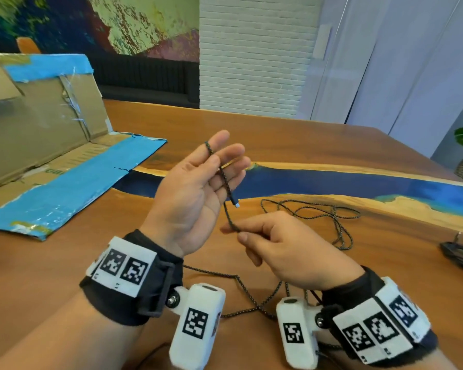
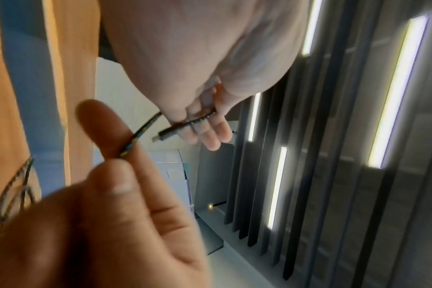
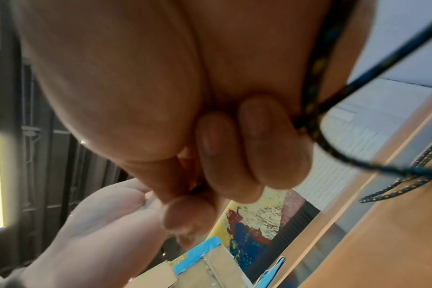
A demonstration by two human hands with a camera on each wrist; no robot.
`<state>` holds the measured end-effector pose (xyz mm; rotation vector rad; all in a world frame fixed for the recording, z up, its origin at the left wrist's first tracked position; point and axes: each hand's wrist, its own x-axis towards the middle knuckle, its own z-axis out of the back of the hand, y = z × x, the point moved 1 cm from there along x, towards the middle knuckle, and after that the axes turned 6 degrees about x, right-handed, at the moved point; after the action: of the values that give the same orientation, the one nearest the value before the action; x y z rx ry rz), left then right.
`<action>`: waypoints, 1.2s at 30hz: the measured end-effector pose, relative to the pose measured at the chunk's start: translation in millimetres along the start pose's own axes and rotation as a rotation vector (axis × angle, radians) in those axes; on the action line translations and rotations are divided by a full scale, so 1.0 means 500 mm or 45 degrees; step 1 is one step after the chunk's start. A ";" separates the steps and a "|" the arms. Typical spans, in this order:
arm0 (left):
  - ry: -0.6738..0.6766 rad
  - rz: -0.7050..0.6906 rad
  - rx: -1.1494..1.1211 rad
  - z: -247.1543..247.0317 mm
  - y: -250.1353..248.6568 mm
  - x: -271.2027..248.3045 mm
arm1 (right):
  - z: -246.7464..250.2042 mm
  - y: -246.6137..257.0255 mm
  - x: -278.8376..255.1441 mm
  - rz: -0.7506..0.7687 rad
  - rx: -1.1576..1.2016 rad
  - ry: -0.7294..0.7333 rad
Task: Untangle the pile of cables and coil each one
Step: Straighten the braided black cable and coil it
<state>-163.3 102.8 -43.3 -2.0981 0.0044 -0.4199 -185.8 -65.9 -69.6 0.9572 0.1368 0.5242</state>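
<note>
A dark braided cable (image 1: pixel 226 182) hooks over the index finger of my raised left hand (image 1: pixel 193 188), whose palm faces me with the fingers nearly straight. It runs down across those fingers, and its connector (image 1: pixel 236 204) hangs free. Just below, my right hand (image 1: pixel 286 249) pinches the cable between thumb and forefinger. The rest lies in loose loops (image 1: pixel 337 225) on the table and trails under both wrists. In the left wrist view the connector (image 2: pixel 162 135) crosses my left fingers (image 2: pixel 210 134). The right wrist view shows the cable (image 3: pixel 316 124) leaving my curled right fingers (image 3: pixel 234 152).
An opened cardboard box (image 1: pixel 51 116) with blue tape stands at the back left, its flap (image 1: pixel 64 193) flat on the wooden table (image 1: pixel 278 134). A blue resin stripe (image 1: pixel 332 180) runs across the table. A black object (image 1: pixel 457 255) lies at the right edge.
</note>
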 end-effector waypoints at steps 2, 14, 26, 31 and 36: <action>-0.029 -0.028 0.322 0.000 0.009 0.001 | 0.001 0.015 -0.008 0.062 -0.015 0.011; 0.421 0.408 0.506 -0.003 0.009 -0.017 | 0.082 -0.012 -0.008 0.197 0.182 -0.700; -0.067 0.074 0.693 0.001 0.024 0.005 | 0.010 0.023 -0.012 0.015 -0.004 0.000; 0.298 0.343 1.149 -0.001 0.032 -0.009 | 0.061 0.010 -0.010 0.121 0.446 -0.504; 0.470 0.453 0.834 -0.004 0.020 -0.018 | 0.068 -0.009 -0.001 0.052 0.757 -0.510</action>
<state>-170.8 97.2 -53.3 -1.3209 0.3982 -0.5022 -173.2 -93.6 -53.5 1.6293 -0.0971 0.3201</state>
